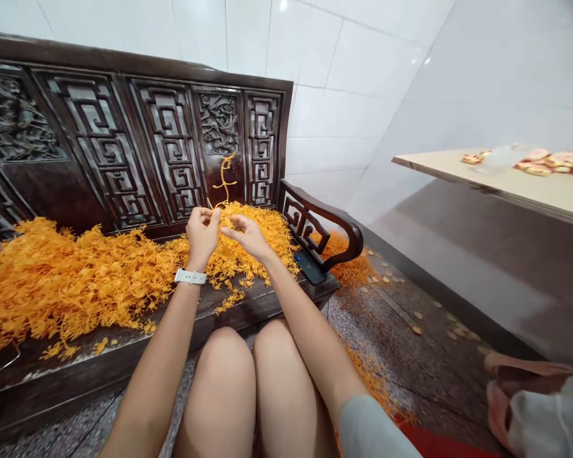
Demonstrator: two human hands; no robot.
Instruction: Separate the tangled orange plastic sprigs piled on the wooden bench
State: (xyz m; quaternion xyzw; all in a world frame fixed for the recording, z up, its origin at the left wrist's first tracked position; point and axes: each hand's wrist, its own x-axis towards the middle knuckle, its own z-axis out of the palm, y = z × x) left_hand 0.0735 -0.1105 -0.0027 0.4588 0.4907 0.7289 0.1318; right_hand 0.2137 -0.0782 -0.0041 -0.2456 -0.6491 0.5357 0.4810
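My left hand (203,235), with a pale watch band (190,277) at its wrist, is closed in a pinch on a thin orange plastic stem (227,186). The stem rises above the fingertips and has short side branches. Close beside it, my right hand (248,235) has its thumb and fingers curled toward the stem's lower end. Whatever lies between those fingers blends with the orange behind. Beneath both hands a heap of orange plastic flower pieces (262,229) covers the bench seat, and a larger pile (76,280) spreads to the left.
The dark carved wooden bench (172,79) has an armrest (348,235) at right, with a dark phone (310,268) lying by it. More orange pieces (339,254) lie on the floor. A pale board (458,175) bears red-and-yellow pieces (537,162). Pink footwear (499,407) shows at lower right.
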